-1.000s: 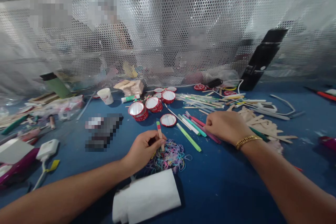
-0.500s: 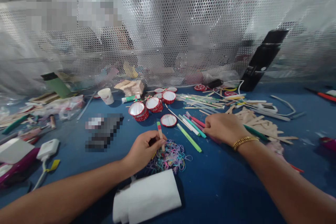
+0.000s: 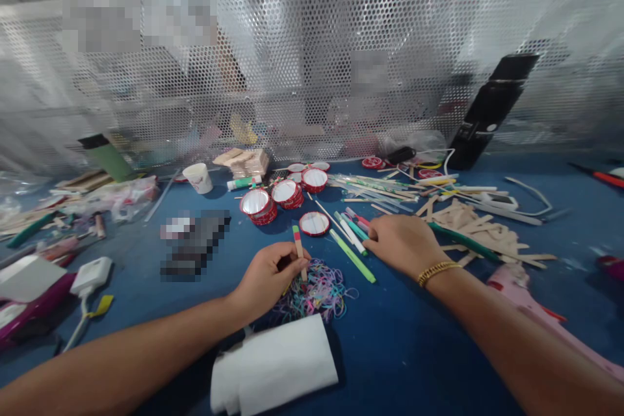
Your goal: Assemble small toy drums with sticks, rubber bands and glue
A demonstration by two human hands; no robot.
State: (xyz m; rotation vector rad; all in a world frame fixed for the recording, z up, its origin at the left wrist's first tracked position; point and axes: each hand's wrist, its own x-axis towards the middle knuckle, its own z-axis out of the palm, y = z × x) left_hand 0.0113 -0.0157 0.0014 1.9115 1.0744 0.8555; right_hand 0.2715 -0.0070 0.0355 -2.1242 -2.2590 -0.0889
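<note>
My left hand (image 3: 273, 276) is closed in a pinch round a craft stick (image 3: 299, 248), held upright, with a green tip and a red band. Below it lies a tangled heap of small coloured rubber bands (image 3: 319, 292). Over a row of markers, my right hand (image 3: 400, 242) has its fingers closed on a teal marker (image 3: 357, 229), whose near end they hide. A white marker (image 3: 351, 236) and a light green marker (image 3: 351, 256) lie just to the left of those fingers. A folded white cloth (image 3: 275, 367) is nearest me.
Red-rimmed round tins (image 3: 257, 207) stand at mid-table beside a flat round lid (image 3: 314, 223). Plain craft sticks (image 3: 480, 227) with green-handled pliers (image 3: 461, 240) lie right, above a pink glue gun (image 3: 531, 312). A paper cup (image 3: 197, 178) stands left, before a perforated metal screen (image 3: 312, 78).
My right hand has shifted left along the markers, uncovering more of the green-handled pliers and the pink glue gun. My left hand still holds the craft stick in nearly the same place.
</note>
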